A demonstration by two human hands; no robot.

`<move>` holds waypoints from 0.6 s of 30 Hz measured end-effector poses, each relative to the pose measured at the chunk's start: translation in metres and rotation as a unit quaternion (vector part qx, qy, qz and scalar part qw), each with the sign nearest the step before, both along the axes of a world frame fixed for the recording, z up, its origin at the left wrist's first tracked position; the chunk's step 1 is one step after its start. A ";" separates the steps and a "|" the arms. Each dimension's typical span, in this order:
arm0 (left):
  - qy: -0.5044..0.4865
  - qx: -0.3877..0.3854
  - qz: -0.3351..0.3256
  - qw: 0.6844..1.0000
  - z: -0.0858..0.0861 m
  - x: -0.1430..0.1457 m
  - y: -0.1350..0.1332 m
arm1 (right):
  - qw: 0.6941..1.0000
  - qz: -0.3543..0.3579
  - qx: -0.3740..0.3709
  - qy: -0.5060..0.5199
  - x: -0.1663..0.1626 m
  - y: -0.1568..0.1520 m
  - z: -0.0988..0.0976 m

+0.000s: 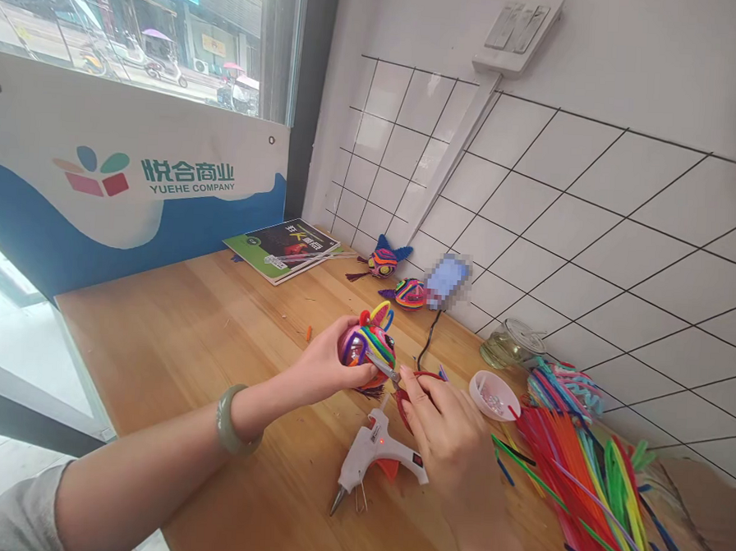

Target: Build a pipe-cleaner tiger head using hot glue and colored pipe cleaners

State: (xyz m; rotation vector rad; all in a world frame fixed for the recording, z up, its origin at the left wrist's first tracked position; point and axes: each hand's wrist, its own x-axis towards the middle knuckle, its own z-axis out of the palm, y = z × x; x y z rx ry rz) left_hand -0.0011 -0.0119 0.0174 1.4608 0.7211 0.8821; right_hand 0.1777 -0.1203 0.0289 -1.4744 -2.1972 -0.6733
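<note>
My left hand (332, 357) is wrapped round a small ball ornament (364, 349) covered in rainbow-coloured pipe cleaners, with red, yellow and blue loops on top. In my right hand (443, 427) is a pair of red-handled scissors (393, 374). Their metal blades lie against the front of the ornament, near my left thumb; whether they cut anything is too small to tell. Just below both hands a white hot glue gun (371, 448) with an orange trigger rests on its wire stand, nozzle pointing towards me, a small red light lit on it.
Pipe cleaners (570, 475) lie in a heap at the right, beside a pink bowl (496, 396) and a glass jar (512, 342). Along the tiled wall are two finished-looking ornaments (382, 260) and a blurred phone (447, 281). Booklets (283, 250) lie at the back left of the wooden table (172, 356).
</note>
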 end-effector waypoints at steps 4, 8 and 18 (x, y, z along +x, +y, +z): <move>0.009 0.004 0.004 1.000 -0.001 0.000 0.000 | 1.000 -0.013 -0.003 0.002 -0.003 -0.001 0.002; 0.001 0.002 0.002 1.000 -0.004 0.000 0.001 | 1.000 -0.012 0.008 0.005 -0.007 -0.001 0.006; 0.005 -0.006 0.002 1.000 0.000 0.001 0.000 | 1.000 -0.018 0.008 0.004 -0.007 -0.001 0.005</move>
